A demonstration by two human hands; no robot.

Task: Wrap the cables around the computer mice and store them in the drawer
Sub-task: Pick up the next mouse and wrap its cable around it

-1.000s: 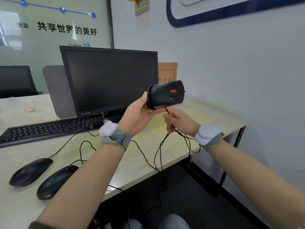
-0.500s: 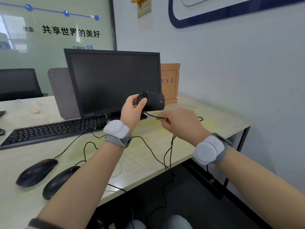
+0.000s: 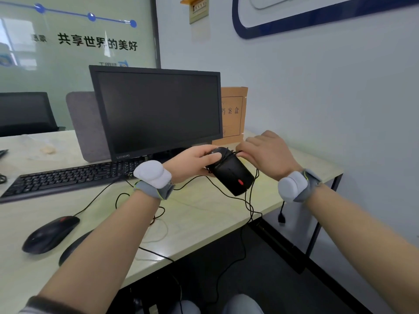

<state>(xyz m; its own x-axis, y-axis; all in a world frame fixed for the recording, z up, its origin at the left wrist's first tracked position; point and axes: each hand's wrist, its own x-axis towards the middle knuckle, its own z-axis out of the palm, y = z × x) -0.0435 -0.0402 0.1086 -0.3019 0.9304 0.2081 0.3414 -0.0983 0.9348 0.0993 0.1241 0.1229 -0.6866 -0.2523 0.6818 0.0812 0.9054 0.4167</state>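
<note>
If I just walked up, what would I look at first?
Probably the black mouse held up in the middle, in front of the monitor. The left hand grips it while the right hand works its cable around it. Next, two more mice lying on the desk at the lower left.
</note>
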